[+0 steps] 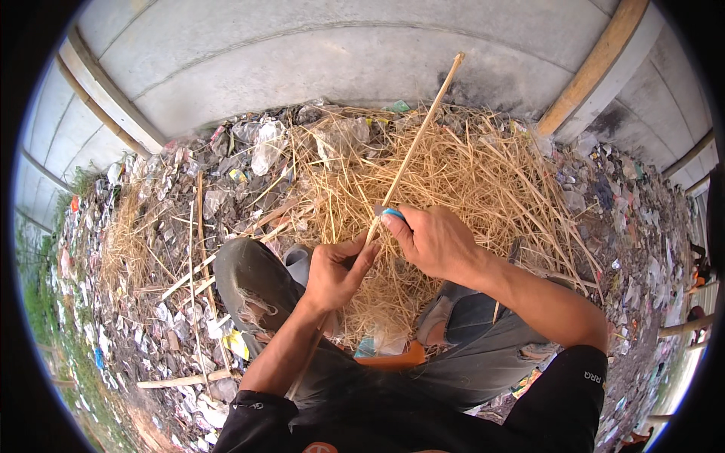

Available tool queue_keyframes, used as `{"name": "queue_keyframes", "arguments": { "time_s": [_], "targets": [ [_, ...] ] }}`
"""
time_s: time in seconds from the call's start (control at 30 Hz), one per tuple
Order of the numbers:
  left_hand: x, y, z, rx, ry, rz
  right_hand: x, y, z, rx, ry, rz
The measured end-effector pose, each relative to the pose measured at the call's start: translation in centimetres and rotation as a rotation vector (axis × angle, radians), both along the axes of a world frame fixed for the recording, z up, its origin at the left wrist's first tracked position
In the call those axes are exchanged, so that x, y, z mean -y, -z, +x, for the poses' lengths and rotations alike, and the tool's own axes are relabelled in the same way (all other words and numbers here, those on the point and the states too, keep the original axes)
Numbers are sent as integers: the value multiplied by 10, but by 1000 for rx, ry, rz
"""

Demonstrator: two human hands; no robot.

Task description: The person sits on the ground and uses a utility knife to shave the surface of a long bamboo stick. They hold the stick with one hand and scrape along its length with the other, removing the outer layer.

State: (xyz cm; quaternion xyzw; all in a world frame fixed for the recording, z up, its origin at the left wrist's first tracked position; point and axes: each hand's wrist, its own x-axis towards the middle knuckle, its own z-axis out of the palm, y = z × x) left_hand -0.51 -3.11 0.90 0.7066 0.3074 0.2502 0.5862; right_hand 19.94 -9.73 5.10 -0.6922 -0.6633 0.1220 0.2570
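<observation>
A long, pale bamboo strip (420, 136) slants from the far wall down toward my lap. My left hand (337, 273) is closed around its lower part, above my left knee. My right hand (439, 240) grips a blue-handled cutter knife (392, 215), thumb along the handle. Its short grey blade rests against the strip just beyond my left fingers. Most of the handle is hidden in my right palm. Under both hands spreads a heap of curly straw-coloured shavings (483, 170).
My bent legs frame the shavings. An orange object (394, 358) lies between them, partly hidden. Beside my left knee is a grey cylinder (297, 263). Litter (170, 317) covers the ground around. A concrete wall (332, 68) with bamboo poles (593, 68) stands ahead.
</observation>
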Motion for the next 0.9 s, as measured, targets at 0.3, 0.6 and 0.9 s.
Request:
{"name": "queue_keyframes", "arguments": {
  "time_s": [0.3, 0.6, 0.9],
  "targets": [
    [-1, 5, 4, -5, -19, 35, -6, 3, 13, 14, 49, -15],
    [5, 1, -2, -32, -26, 30, -5, 6, 15, 138, 21, 42],
    [3, -3, -4, -71, -26, 56, -3, 8, 6, 61, -21, 18]
  ]
}}
